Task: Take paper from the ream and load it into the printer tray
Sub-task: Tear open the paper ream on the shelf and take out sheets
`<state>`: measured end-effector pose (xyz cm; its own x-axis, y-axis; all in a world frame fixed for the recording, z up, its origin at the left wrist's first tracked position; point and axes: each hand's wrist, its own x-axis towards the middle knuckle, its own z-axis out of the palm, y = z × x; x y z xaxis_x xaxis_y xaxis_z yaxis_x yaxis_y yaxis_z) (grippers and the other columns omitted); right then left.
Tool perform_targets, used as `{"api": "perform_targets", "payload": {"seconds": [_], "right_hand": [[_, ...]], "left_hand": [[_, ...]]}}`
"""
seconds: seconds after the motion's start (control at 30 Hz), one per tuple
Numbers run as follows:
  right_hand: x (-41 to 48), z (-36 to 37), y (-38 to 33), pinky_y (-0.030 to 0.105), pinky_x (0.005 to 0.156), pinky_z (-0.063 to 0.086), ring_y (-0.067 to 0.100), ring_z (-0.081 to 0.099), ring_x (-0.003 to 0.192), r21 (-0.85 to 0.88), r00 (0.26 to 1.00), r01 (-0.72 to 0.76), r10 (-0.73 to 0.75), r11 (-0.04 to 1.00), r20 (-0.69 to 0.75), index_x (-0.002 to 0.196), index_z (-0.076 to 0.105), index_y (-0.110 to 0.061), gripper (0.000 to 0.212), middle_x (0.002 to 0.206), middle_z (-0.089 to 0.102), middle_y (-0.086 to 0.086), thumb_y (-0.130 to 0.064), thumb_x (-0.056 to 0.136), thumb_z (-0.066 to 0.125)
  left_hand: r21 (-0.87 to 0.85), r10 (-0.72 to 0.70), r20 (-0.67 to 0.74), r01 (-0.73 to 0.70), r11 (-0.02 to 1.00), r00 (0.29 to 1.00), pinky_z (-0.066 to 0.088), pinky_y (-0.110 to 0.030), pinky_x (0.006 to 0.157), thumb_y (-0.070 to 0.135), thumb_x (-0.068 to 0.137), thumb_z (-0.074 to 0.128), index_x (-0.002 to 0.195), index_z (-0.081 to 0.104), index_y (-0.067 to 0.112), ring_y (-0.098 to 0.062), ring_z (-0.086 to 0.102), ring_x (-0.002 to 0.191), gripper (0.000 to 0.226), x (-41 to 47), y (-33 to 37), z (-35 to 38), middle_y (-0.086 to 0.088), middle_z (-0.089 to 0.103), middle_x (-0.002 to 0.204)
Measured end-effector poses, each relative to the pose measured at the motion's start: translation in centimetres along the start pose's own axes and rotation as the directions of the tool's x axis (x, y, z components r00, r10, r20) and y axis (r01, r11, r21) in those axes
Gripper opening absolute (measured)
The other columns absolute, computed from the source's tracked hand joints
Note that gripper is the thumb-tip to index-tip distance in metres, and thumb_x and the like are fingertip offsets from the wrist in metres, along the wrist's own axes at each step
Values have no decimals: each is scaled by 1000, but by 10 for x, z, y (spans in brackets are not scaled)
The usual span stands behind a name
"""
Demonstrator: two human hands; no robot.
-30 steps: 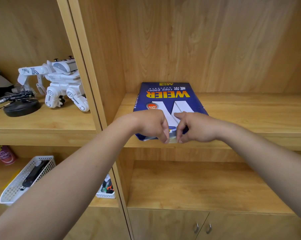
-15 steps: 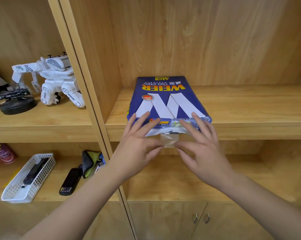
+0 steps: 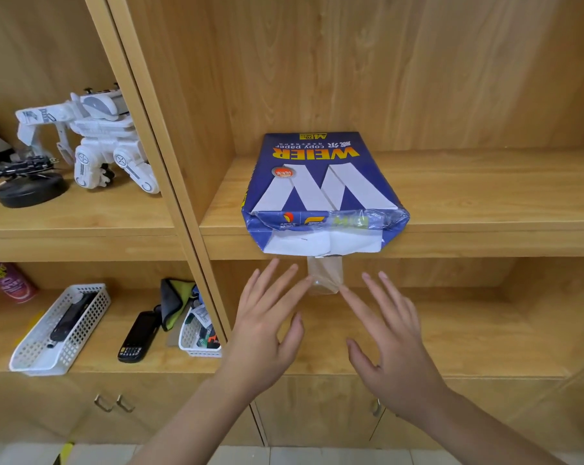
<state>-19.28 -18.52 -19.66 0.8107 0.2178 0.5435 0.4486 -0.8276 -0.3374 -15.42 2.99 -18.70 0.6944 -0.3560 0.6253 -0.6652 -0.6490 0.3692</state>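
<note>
Blue ream [image 3: 321,186] on shelf [image 3: 468,199], end flap open, tape dangling; both hands' grip spread, empty.

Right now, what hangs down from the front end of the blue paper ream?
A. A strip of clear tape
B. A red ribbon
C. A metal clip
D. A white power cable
A: a strip of clear tape hangs from the opened flap of the ream, with fingertips of the left hand and right hand at its lower end.
</note>
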Motion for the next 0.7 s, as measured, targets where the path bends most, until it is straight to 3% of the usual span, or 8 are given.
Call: {"api": "perform_targets", "payload": {"seconds": [0.1, 0.3, 0.53, 0.63, 0.7], "right_hand": [[-10, 5, 4, 49, 115, 19, 23, 12, 151, 24, 999, -27, 27, 999, 19, 142, 48, -29, 56, 160, 26, 1, -25, 87, 58], [-8, -3, 15, 55, 111, 28, 24, 25, 147, 129, 997, -41, 49, 991, -65, 125, 64, -19, 39, 151, 42, 3, -22, 86, 58], [41, -45, 21, 51, 109, 32, 29, 43, 133, 176, 941, 2, 58, 984, -334, 107, 71, -9, 28, 130, 57, 8, -22, 87, 56], [65, -58, 24, 53, 109, 32, 30, 42, 133, 161, 932, 17, 42, 987, -361, 104, 72, -11, 26, 131, 57, 9, -22, 87, 57], [78, -61, 27, 53, 109, 32, 29, 40, 134, 152, 941, 10, 42, 988, -335, 100, 74, -14, 26, 132, 56, 8, -26, 87, 56]], "left_hand": [[4, -35, 42, 35, 999, 998, 15, -47, 124, 10, 92, 58, 149, 44, 20, -20, 18, 153, 60, -11, -1, 4, 3, 41, 157], [-27, -96, 33, 97, 995, 995, 19, -45, 123, 18, 93, 52, 145, 50, 20, -17, 25, 151, 52, -17, -6, -3, 5, 46, 152], [-99, -127, -273, 104, 990, 954, 45, -37, 105, 10, 91, 57, 113, 71, 11, -18, 60, 119, 25, 20, -11, -50, 4, 66, 119], [-67, -142, -312, 127, 990, 939, 42, -25, 104, 5, 88, 59, 98, 75, 13, -16, 58, 118, 20, 45, -17, -68, 5, 66, 118], [-38, -139, -234, 134, 990, 962, 32, -15, 110, 4, 87, 55, 93, 76, 16, -16, 49, 130, 26, 60, -24, -75, 6, 62, 127]]}}
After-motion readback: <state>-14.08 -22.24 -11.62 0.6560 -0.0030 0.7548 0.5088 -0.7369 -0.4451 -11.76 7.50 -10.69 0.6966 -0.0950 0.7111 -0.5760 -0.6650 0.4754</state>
